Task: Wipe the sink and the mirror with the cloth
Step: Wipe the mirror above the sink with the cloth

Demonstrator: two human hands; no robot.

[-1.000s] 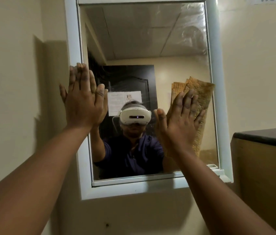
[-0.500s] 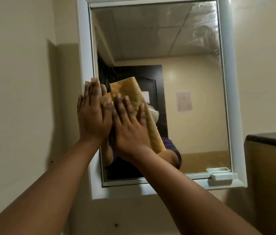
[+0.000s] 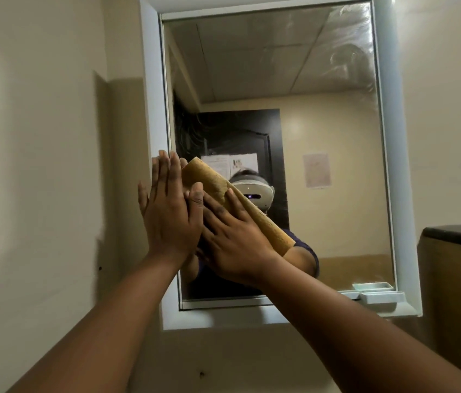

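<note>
A white-framed mirror (image 3: 323, 123) hangs on the wall ahead. A yellow-brown cloth (image 3: 212, 177) lies flat against the glass at its lower left. My right hand (image 3: 235, 236) presses the cloth to the glass with spread fingers. My left hand (image 3: 171, 214) is flat with fingers together against the mirror's left edge, touching the cloth's left end beside the right hand. Much of the cloth is hidden under the right hand. The sink is out of view.
A small white soap tray (image 3: 382, 296) sits on the mirror frame's lower right ledge. A cabinet with a dark top (image 3: 459, 234) stands at the right. Beige wall (image 3: 39, 165) fills the left side.
My right hand has swept the cloth from the mirror's right side to its lower left, beside my left hand. My left hand stays on the left frame edge.
</note>
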